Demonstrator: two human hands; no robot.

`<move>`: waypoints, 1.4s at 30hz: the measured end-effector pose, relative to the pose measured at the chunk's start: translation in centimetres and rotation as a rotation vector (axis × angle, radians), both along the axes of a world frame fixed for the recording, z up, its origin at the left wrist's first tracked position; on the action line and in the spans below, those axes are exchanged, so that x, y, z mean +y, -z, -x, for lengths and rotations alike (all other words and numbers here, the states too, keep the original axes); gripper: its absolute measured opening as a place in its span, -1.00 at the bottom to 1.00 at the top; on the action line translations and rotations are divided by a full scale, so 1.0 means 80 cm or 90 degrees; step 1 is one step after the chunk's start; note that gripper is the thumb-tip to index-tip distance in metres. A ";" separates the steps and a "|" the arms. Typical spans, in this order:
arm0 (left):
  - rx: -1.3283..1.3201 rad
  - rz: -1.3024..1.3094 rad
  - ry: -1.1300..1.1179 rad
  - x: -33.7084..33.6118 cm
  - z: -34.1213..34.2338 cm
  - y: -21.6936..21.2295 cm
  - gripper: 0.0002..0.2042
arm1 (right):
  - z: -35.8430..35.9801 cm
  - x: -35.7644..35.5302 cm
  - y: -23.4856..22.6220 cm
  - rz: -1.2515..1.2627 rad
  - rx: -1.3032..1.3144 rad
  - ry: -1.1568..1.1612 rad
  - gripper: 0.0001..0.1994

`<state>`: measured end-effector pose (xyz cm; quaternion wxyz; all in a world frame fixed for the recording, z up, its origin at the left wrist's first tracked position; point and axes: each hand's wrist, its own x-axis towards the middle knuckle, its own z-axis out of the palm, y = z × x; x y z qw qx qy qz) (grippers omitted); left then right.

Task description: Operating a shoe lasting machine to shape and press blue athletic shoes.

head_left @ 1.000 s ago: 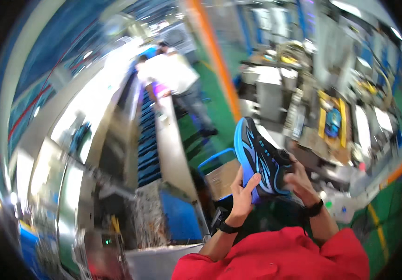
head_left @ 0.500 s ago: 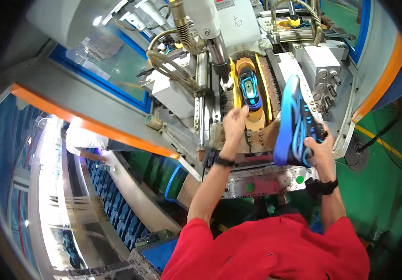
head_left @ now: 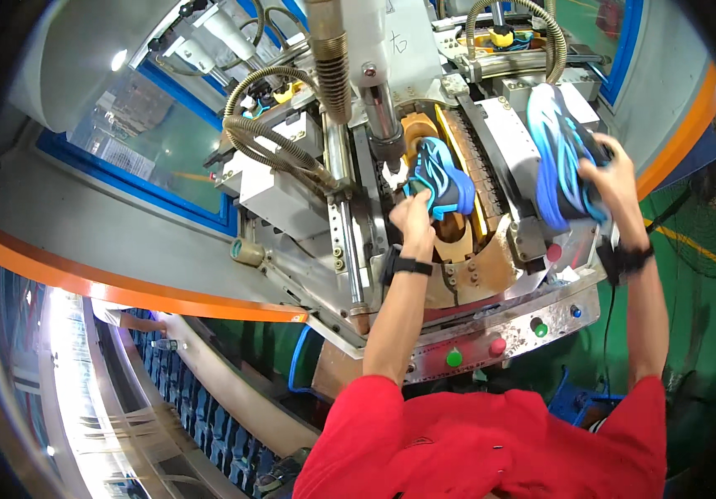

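Note:
My left hand (head_left: 413, 219) is closed on the heel end of a black and light-blue sports shoe (head_left: 439, 176). That shoe lies tipped on its side over the orange-tan cradle (head_left: 454, 246) of a press machine, its blue sole facing right. Off to the right, my right hand (head_left: 613, 185) grips a second sports shoe (head_left: 551, 158) by its black upper. This one has a thick sole shading from light blue to deep blue and is held up beside the machine. Just left of the cradle stands a metal press rod (head_left: 384, 125), close to the first shoe.
Ribbed hoses (head_left: 334, 75) and a metal slide rail (head_left: 354, 249) flank the cradle on the left. A control panel (head_left: 511, 337) with red and green buttons runs along the near edge. At far left, another person's arm (head_left: 139, 323) reaches over a conveyor line (head_left: 83, 399).
The shoe in the cradle has gone from lying flat, sole down, to tipped up in my left hand. My right hand has carried its shoe up and to the right.

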<state>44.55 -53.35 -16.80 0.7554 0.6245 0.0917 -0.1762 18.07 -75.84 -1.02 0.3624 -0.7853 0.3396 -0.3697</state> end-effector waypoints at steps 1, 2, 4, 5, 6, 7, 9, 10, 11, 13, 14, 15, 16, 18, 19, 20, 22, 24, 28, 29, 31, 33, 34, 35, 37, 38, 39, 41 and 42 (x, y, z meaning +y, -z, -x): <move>0.069 -0.012 -0.027 0.014 0.015 -0.012 -0.83 | -0.033 -0.017 -0.008 0.022 0.096 -0.013 -0.41; 0.099 0.064 0.016 0.041 0.037 -0.024 -0.85 | -0.069 -0.026 -0.011 0.032 0.150 -0.009 -0.32; 0.137 0.119 0.088 0.100 0.082 -0.049 -0.87 | -0.136 -0.027 -0.010 0.044 0.238 -0.095 -0.24; 0.117 0.189 0.101 0.131 0.112 -0.062 -0.86 | -0.181 -0.018 -0.003 0.103 0.329 -0.052 -0.27; 0.142 0.159 0.105 0.166 0.131 -0.077 -0.82 | -0.212 -0.015 -0.006 0.035 0.365 -0.183 -0.27; 0.184 0.163 0.115 0.200 0.155 -0.092 -0.76 | -0.248 -0.002 0.002 -0.003 0.424 -0.217 -0.22; 0.188 0.161 0.112 0.262 0.192 -0.121 -0.67 | -0.303 0.028 0.025 0.002 0.485 -0.278 -0.31; 0.174 0.109 0.102 0.293 0.211 -0.136 -0.67 | -0.325 0.055 0.050 0.060 0.463 -0.198 -0.38; 0.138 0.077 0.075 0.317 0.224 -0.144 -0.65 | -0.345 0.066 0.065 0.054 0.525 -0.241 -0.36; 0.097 0.060 -0.003 0.362 0.252 -0.157 -0.65 | -0.366 0.094 0.109 0.078 0.534 -0.206 -0.43; 0.060 0.042 -0.049 0.380 0.265 -0.160 -0.65 | -0.372 0.110 0.135 0.093 0.482 -0.160 -0.45; 0.043 0.070 -0.100 0.395 0.279 -0.162 -0.66 | -0.376 0.119 0.156 0.099 0.460 -0.130 -0.49; 0.017 0.100 -0.143 0.411 0.295 -0.164 -0.66 | -0.379 0.126 0.174 0.122 0.465 -0.128 -0.52; -0.001 0.067 -0.221 0.431 0.318 -0.158 -0.67 | -0.385 0.128 0.189 0.173 0.436 -0.100 -0.60; -0.016 0.058 -0.255 0.438 0.333 -0.154 -0.67 | -0.383 0.130 0.191 0.201 0.411 -0.083 -0.63; -0.045 0.062 -0.279 0.442 0.346 -0.149 -0.67 | -0.375 0.132 0.185 0.172 0.401 -0.101 -0.54; -0.025 0.052 -0.360 0.446 0.366 -0.140 -0.69 | -0.337 0.148 0.167 0.162 0.371 -0.131 -0.40; -0.002 0.072 -0.400 0.447 0.389 -0.135 -0.70 | -0.269 0.188 0.150 0.282 0.231 -0.173 -0.37; 0.033 0.052 -0.436 0.433 0.413 -0.129 -0.72 | -0.084 0.310 0.172 0.217 -0.050 -0.444 -0.78; 0.041 0.050 -0.430 0.427 0.418 -0.128 -0.72 | -0.054 0.343 0.192 0.163 -0.082 -0.491 -0.81; 0.053 0.041 -0.419 0.417 0.428 -0.127 -0.73 | -0.016 0.389 0.241 0.113 -0.001 -0.572 -0.86; 0.063 0.020 -0.402 0.409 0.442 -0.126 -0.75 | 0.002 0.410 0.295 0.118 0.138 -0.681 -0.76; 0.072 0.001 -0.407 0.406 0.450 -0.125 -0.76 | 0.000 0.416 0.321 0.146 0.151 -0.687 -0.76; 0.069 0.002 -0.400 0.403 0.460 -0.124 -0.76 | -0.003 0.419 0.346 0.169 0.193 -0.710 -0.75; -0.015 -0.076 -0.309 0.399 0.479 -0.120 -0.77 | -0.005 0.419 0.384 0.185 0.263 -0.749 -0.77; -0.073 -0.232 -0.292 0.397 0.486 -0.118 -0.77 | -0.007 0.419 0.398 0.197 0.184 -0.736 -0.79; -0.136 -0.343 -0.264 0.395 0.492 -0.117 -0.77 | -0.008 0.418 0.408 0.209 0.161 -0.718 -0.81; -0.017 -0.192 -0.350 0.391 0.502 -0.118 -0.78 | -0.007 0.416 0.417 0.218 0.142 -0.735 -0.81; 0.025 -0.122 -0.379 0.389 0.506 -0.119 -0.78 | -0.007 0.416 0.418 0.155 0.173 -0.732 -0.80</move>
